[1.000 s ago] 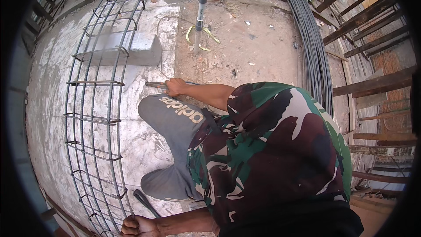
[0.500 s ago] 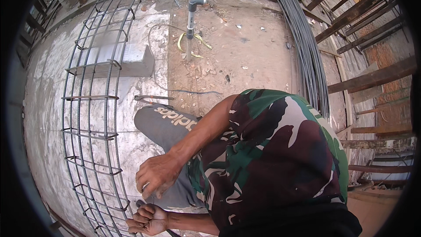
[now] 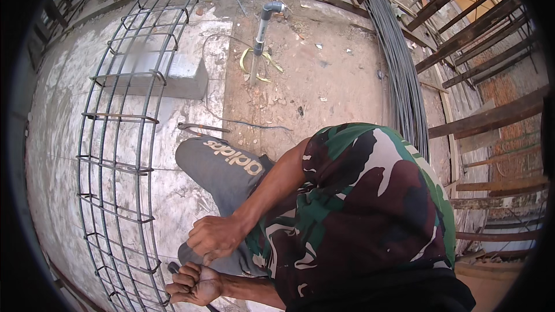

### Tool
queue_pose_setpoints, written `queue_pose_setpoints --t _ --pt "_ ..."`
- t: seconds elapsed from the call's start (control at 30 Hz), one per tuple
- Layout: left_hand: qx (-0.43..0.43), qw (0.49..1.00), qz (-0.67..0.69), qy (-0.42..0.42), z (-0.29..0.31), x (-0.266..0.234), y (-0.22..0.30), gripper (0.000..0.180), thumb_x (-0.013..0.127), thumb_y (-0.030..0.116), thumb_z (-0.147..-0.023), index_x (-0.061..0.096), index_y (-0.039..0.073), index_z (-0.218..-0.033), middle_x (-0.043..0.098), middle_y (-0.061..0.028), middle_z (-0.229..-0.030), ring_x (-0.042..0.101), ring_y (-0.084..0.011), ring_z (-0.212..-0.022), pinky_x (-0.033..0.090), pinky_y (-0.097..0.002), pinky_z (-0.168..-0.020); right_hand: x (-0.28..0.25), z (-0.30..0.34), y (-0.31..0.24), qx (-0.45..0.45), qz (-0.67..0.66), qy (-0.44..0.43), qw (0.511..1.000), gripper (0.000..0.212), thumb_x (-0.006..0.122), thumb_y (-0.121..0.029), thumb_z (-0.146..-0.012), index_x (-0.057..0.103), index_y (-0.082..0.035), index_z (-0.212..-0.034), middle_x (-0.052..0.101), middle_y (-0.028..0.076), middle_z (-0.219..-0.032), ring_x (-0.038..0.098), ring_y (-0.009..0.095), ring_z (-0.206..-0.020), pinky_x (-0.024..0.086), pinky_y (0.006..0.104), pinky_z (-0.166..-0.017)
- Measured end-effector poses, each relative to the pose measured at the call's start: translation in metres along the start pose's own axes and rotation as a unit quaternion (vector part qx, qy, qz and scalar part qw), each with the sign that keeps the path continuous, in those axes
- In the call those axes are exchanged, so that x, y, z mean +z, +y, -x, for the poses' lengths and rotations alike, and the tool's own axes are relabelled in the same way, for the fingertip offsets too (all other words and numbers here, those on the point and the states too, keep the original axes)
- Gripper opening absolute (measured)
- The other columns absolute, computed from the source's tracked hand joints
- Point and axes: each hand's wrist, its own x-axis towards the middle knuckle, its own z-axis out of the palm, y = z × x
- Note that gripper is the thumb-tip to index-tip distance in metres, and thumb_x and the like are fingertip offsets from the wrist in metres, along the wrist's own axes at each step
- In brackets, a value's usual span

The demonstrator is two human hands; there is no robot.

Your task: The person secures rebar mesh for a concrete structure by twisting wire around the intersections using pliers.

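The left hand (image 3: 193, 285) was turned palm up at the near edge of the scene, just beside the right side of the steel bar cage (image 3: 143, 170), with its fingers curled in; whether anything lay inside them I could not tell. The right hand (image 3: 217, 237) hung just beyond it over the grey trousers (image 3: 217, 164), fingers bent and narrow, its tips close to the left palm, and I could not tell if it pinched something. A dark tool (image 3: 173, 267) showed partly behind the left hand. The cage ran along the left from near to far across the pale floor (image 3: 185, 193), passing over a grey block (image 3: 188, 72). Pincers (image 3: 208, 127) lay just beyond the farther knee, close to a thin cord (image 3: 254, 123). Farther off, an elbowed grey pipe (image 3: 263, 29) stood up from the dirt (image 3: 329, 81), and a bundle of steel rods (image 3: 399, 52) stretched along the right, beside wooden beams (image 3: 497, 112)
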Motion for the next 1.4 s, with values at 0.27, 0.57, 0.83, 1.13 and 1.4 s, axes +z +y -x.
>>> queue_pose_setpoints --t 0.27,0.57,0.83,1.13,1.4 --pt "0.133 0.952 -0.153 0.228 -0.024 0.023 0.016 0.040 0.033 0.044 -0.097 0.032 0.018 -0.066 0.024 0.0047 -0.051 0.015 -0.0071 -0.038 0.015 -0.0213 -0.036 0.019 0.004 -0.002 0.214 -0.106 -0.062 0.969 0.032 0.068 -0.022 -0.065 0.047 -0.002 -0.054 0.052 0.013 -0.064 0.056 0.033 -0.063 0.039 0.0433 -0.054" --pt "0.120 0.973 -0.111 0.164 -0.036 0.032 -0.006 0.043 0.031 0.042 -0.098 0.029 0.016 -0.063 0.022 0.0030 -0.052 0.014 -0.0086 -0.041 0.015 -0.0233 -0.038 0.009 0.015 0.000 0.279 -0.042 -0.113 0.953 0.029 0.067 -0.026 -0.060 0.052 -0.002 -0.056 0.055 0.014 -0.059 0.056 0.033 -0.060 0.040 0.0438 -0.054" --pt "0.123 0.975 -0.074 0.170 -0.050 0.033 -0.009 0.045 0.029 0.040 -0.098 0.026 0.014 -0.061 0.021 0.0015 -0.052 0.014 -0.0099 -0.043 0.016 -0.0252 -0.040 -0.049 -0.009 0.048 0.133 -0.247 -0.068 0.957 0.033 0.076 -0.029 -0.072 0.060 -0.001 -0.069 0.057 0.009 -0.061 0.059 0.020 -0.062 0.042 0.0333 -0.054" --pt "0.160 0.929 0.038 0.333 -0.080 -0.016 0.017 0.047 0.027 0.038 -0.098 0.022 0.013 -0.058 0.020 -0.0001 -0.053 0.013 -0.0114 -0.045 0.017 -0.0272 -0.042 -0.012 -0.040 0.010 0.105 -0.418 0.011 0.902 0.064 0.055 -0.034 -0.089 0.028 -0.005 -0.139 0.048 0.014 -0.117 0.049 0.022 -0.104 0.041 0.0333 -0.089" --pt "0.030 0.938 0.214 0.269 -0.071 -0.046 0.011 0.056 0.023 0.049 -0.096 0.022 0.015 -0.051 0.021 -0.0026 -0.049 0.022 -0.0150 -0.045 0.024 -0.0284 -0.044 -0.033 -0.087 -0.034 0.038 -0.442 0.127 0.887 0.036 0.035 -0.031 -0.098 0.046 0.000 -0.082 0.055 0.007 -0.066 0.063 0.020 -0.073 0.048 0.0319 -0.069"
